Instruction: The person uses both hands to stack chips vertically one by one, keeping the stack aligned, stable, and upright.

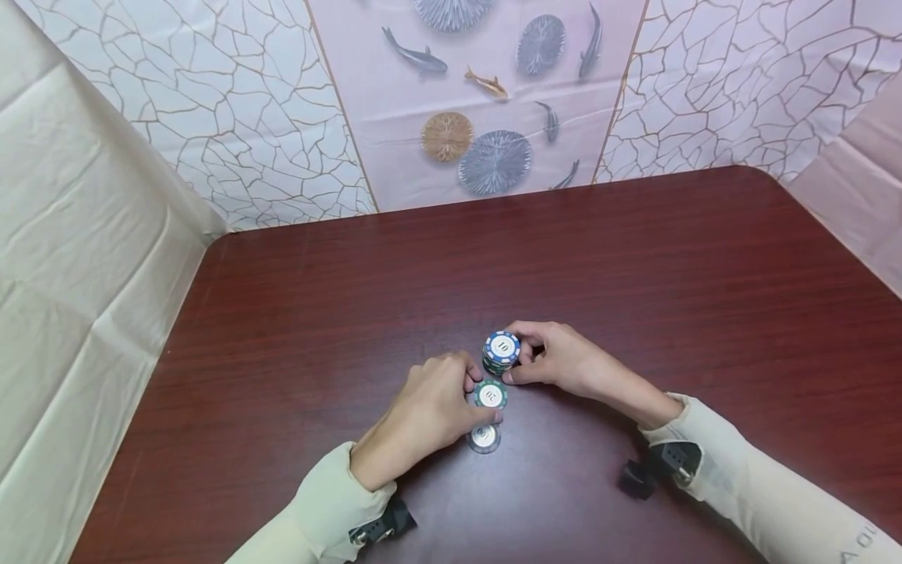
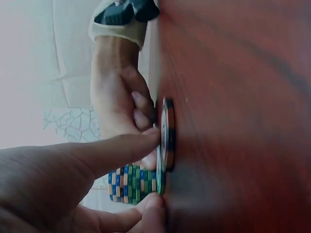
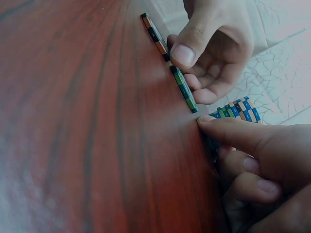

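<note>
A short stack of poker chips (image 1: 502, 347), topped by a blue and white chip marked 10, stands on the table. My right hand (image 1: 567, 362) holds the stack from its right side, thumb at the near edge and index finger at the far edge. Just in front of the stack lies a green poker chip (image 1: 490, 394) marked 20. My left hand (image 1: 431, 403) pinches this green chip between thumb and fingers. Nearer to me lies a dark-edged chip (image 1: 484, 439), partly under the left thumb in the head view; its edge (image 3: 155, 38) shows black and orange in the right wrist view.
The dark red wooden table (image 1: 338, 313) extends around both hands. Patterned cloth (image 1: 268, 102) hangs behind its far edge, and pale cloth (image 1: 92, 258) borders the left side. Black camera mounts (image 1: 384, 525) sit on both wrists, over light sleeves.
</note>
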`<state>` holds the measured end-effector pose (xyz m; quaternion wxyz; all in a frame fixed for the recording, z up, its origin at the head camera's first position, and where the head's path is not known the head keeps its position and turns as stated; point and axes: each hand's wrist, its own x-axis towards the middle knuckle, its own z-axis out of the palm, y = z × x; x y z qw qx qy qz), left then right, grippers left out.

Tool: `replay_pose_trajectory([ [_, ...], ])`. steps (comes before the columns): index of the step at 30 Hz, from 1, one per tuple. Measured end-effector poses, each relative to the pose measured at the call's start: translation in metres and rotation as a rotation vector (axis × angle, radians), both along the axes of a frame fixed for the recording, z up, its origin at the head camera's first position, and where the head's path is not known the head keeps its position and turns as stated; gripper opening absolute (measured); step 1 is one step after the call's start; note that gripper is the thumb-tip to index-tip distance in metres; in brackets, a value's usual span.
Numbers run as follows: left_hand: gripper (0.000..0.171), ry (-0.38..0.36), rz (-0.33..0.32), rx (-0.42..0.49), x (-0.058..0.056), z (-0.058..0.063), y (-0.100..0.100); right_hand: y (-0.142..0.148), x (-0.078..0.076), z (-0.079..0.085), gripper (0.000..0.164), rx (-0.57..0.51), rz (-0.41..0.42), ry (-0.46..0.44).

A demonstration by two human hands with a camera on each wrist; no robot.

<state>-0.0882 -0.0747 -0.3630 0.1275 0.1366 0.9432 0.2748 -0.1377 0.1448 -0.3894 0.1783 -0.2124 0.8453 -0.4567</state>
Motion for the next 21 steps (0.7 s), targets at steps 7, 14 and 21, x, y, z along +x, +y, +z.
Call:
replay_pose_trajectory([
  [7, 0.033, -0.006, 0.005, 0.013, -0.0001, -0.0005, 0.0001, -0.0003, 0.0003, 0.0028, 0.041, 0.001, -0.002, -0.006],
  [14, 0.038, -0.005, -0.017, 0.01, -0.0007, -0.0022, -0.001, -0.0005, -0.0004, 0.0006, 0.04, -0.003, -0.006, -0.022],
  [21, 0.031, 0.037, -0.05, 0.016, -0.0016, -0.0004, -0.0058, 0.0, -0.0008, -0.0003, 0.039, -0.004, -0.003, -0.019],
])
